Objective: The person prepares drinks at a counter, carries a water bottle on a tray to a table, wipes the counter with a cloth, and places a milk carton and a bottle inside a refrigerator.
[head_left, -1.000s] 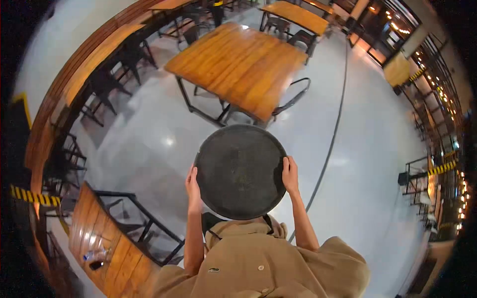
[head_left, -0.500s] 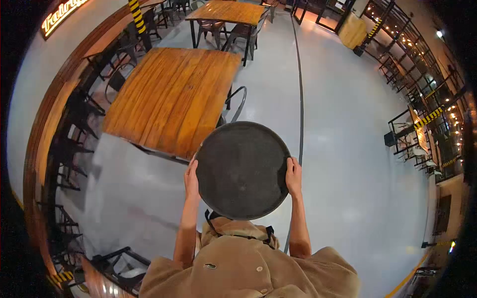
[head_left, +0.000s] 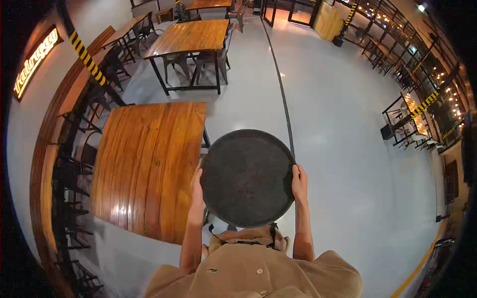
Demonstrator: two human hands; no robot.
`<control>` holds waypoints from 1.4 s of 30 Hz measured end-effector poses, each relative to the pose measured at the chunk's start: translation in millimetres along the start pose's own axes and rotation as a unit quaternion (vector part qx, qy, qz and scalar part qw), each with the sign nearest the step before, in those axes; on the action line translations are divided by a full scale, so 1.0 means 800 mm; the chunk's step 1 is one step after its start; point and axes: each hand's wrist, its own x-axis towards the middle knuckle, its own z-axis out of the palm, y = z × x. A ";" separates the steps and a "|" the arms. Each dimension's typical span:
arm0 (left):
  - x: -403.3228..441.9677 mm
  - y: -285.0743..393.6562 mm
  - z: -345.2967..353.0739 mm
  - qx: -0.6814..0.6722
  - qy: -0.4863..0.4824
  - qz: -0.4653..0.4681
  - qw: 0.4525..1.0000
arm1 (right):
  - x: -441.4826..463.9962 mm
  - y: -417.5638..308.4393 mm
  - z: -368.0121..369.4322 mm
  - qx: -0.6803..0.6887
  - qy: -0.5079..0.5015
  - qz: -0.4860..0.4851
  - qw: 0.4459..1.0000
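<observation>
A round black serving tray is held in front of my body, and its upper face shows nothing on it. My left hand grips the tray's left rim, the fingers partly hidden beneath. On the opposite rim, my right hand is closed with the thumb at the edge. Just left of the tray lies a wooden table, whose right edge is close to my left hand.
Farther ahead stands another wooden table with metal chairs. A striped post and a bench line the left wall. Grey floor with a dark line stretches ahead; tables stand along the right side.
I have moved forward, so the near wooden table now sits lower and beside me on the left. More of the farther tables shows. Both hands still hold the tray.
</observation>
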 end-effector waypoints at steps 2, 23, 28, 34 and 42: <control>0.075 0.005 0.043 0.014 -0.020 0.012 1.000 | 0.085 0.012 0.019 0.032 0.054 -0.051 0.997; 0.842 0.057 0.360 0.006 -0.001 0.012 1.000 | 0.945 -0.096 0.155 0.041 -0.021 -0.017 0.999; 1.057 0.124 0.458 0.029 -0.042 0.016 0.999 | 1.156 -0.144 0.194 0.028 0.028 -0.030 0.999; 1.317 0.154 0.567 0.052 -0.053 0.009 0.997 | 1.408 -0.198 0.225 0.030 0.015 -0.004 0.999; 1.706 0.149 0.702 0.055 -0.053 -0.004 0.997 | 1.800 -0.226 0.306 0.050 0.083 -0.005 0.995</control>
